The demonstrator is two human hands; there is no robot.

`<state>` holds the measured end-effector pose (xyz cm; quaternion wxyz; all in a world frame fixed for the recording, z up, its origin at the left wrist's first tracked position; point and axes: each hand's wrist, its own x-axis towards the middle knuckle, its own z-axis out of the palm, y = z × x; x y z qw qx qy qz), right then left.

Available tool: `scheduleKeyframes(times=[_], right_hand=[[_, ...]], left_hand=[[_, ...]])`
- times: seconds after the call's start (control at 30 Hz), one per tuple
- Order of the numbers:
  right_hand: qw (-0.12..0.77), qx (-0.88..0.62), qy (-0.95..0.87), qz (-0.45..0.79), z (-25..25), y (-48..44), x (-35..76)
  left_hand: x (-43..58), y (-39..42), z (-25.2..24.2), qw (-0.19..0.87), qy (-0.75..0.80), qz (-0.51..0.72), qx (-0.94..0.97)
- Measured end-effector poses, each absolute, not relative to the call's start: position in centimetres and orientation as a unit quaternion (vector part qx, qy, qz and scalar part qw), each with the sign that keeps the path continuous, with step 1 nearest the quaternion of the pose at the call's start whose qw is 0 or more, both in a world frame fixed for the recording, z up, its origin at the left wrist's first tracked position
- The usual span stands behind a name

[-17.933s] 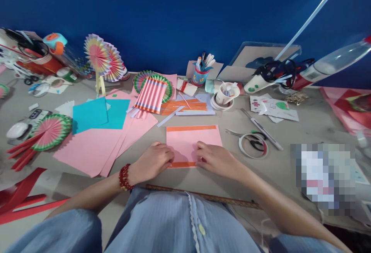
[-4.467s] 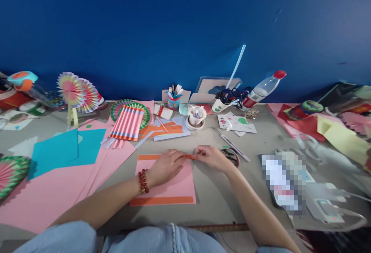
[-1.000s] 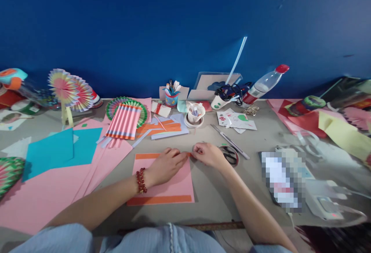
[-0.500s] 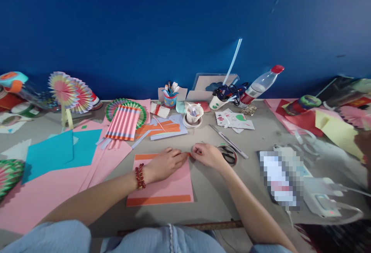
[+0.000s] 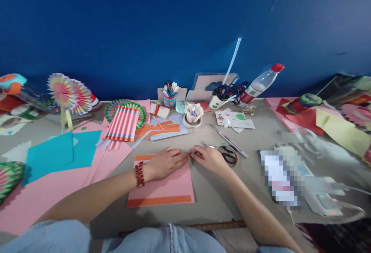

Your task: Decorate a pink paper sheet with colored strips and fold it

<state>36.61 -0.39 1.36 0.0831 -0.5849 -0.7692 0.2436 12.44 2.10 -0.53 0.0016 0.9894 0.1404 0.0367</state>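
A pink sheet of paper [image 5: 174, 189] with orange strips along its top and bottom edges lies in front of me. My left hand [image 5: 168, 163], with a red bead bracelet at the wrist, rests flat on its upper part, fingers stretched toward the top right corner. At that corner my right hand [image 5: 211, 161] is closed in a pinch on an orange paper strip [image 5: 189, 154], whose end shows between the two hands. Close behind the right hand are scissors [image 5: 228, 153] with black handles, lying over a roll of tape [image 5: 236, 161]. A craft knife [image 5: 233, 144] lies beyond them.
Pink paper [image 5: 52, 202] and blue paper [image 5: 55, 154] spread at left, near a pleated pink piece [image 5: 123, 123]. Behind stand a paper cup [image 5: 194, 113], a pen holder [image 5: 170, 100] and a bottle [image 5: 261, 84]. A phone [image 5: 279, 177] and a power strip [image 5: 327, 202] are at right.
My right hand has shifted slightly and turned, and more of the orange strip shows at its fingers. The scissors' blades now show behind it. My left hand stays flat on the paper.
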Motion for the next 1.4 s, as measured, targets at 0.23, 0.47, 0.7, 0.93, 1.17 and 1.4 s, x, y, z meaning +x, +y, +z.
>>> scheduleKeyframes(times=[0.23,0.47,0.7,0.93,1.17,1.4], right_hand=[[0.09,-0.564,-0.802,0.177,0.5,-1.2,36.6],[0.092,-0.568,-0.798,0.177,0.6,-1.6,36.7],[0.095,-0.567,-0.793,0.203,0.4,-2.0,37.0],[0.113,-0.531,-0.809,0.227,0.5,-2.5,37.4],[0.192,-0.559,-0.749,0.297,1.5,-4.3,38.8],[0.197,-0.574,-0.679,0.413,3.0,-7.0,37.9]], left_hand=[[12.5,1.8,-1.0,0.007,0.159,0.018,0.987],[12.4,1.8,-0.8,0.029,0.19,0.037,0.981],[12.3,1.6,-0.6,0.039,0.202,0.037,0.978],[12.5,1.8,-0.5,0.051,0.202,0.043,0.977],[12.5,1.6,-0.4,0.046,0.2,0.043,0.978],[11.9,1.5,0.6,0.107,0.206,0.081,0.969]])
